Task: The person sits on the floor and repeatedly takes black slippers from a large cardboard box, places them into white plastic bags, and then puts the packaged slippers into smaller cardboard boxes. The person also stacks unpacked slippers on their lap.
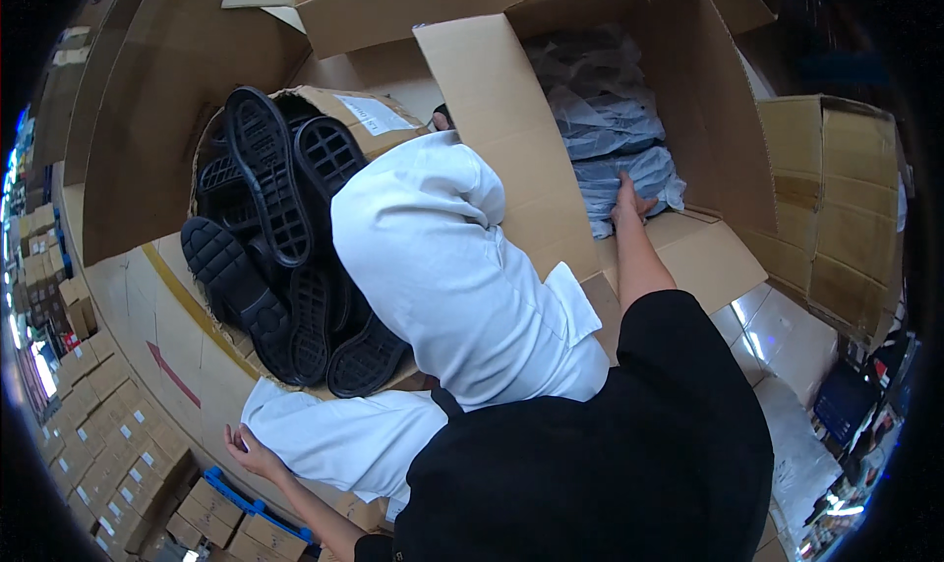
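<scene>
Plastic-wrapped bundles (608,95): several, bluish film, contents obscured; lodged in an open carton (723,100), between one and two o'clock of the view's centre.

Right hand (632,204): bare, at about two o'clock, laid against the nearest bundle, thumb parted from the fingers; whether it grips the film or merely rests on it, cannot tell.

Left hand (254,454): bare, at eight o'clock, beside the white-trousered leg (339,434); fingers loosely spread, nothing held.

Black shoe soles (270,178): a loose heap, treads showing, between nine and ten o'clock, in a second carton (349,119), close to the bent knee.

Carton flap (688,257): folded outward, at three o'clock, near the right forearm.

Risks, as judged: slick film could slide from the fingers if pinched lightly; thin plastic could tear if one bundle were pulled while pressed under another; the flap could snag the forearm on withdrawal; the heaped soles could spill if the knee pushed against them.
</scene>
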### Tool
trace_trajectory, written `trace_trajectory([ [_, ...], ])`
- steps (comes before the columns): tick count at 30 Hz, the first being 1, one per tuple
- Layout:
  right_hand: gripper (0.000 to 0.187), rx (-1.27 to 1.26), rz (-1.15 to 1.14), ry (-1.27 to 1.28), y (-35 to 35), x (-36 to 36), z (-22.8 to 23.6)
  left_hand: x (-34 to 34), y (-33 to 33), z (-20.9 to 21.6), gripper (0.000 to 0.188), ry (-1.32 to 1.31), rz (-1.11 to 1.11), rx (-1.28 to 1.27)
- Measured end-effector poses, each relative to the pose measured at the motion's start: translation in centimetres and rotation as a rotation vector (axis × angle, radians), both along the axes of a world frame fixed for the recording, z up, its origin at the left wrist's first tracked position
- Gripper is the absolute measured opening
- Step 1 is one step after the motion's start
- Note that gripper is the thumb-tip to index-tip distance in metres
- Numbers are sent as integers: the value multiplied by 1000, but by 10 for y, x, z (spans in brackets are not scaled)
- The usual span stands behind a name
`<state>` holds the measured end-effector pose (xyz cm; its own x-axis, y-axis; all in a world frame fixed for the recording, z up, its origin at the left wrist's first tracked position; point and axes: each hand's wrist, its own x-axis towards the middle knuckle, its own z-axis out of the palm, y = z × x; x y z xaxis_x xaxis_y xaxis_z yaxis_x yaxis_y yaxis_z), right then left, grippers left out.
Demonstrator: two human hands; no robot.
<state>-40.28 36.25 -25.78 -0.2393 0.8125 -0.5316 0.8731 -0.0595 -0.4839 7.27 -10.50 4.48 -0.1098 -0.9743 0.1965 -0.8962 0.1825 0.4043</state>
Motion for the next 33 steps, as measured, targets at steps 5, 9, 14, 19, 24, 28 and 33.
trace_trajectory([
  [5, 106, -154, -130, 191, 23, 0, -13, 3, 2, -2, 35, 38, 9, 1],
  [9, 85, -538, -119, 275, 70, -4, -32, -10, 5, -2, 36, 47, -29, -1],
  [14, 60, -793, 51, 501, 59, 5, 37, -14, 13, -1, 39, -30, -77, -55],
  [19, 46, -1019, 312, 683, 47, 9, 159, -61, 22, 0, 42, 143, -252, -71],
  [24, 48, -1174, 665, 915, 15, 28, 269, -161, 78, 17, 43, 757, -638, 349],
  [28, 51, -1040, 938, 946, -43, 73, 316, -216, 132, 26, 65, 945, -854, 894],
  [33, 72, -1260, 1178, 604, -144, 163, 328, -207, 148, -12, 96, 1136, -791, 1361],
])
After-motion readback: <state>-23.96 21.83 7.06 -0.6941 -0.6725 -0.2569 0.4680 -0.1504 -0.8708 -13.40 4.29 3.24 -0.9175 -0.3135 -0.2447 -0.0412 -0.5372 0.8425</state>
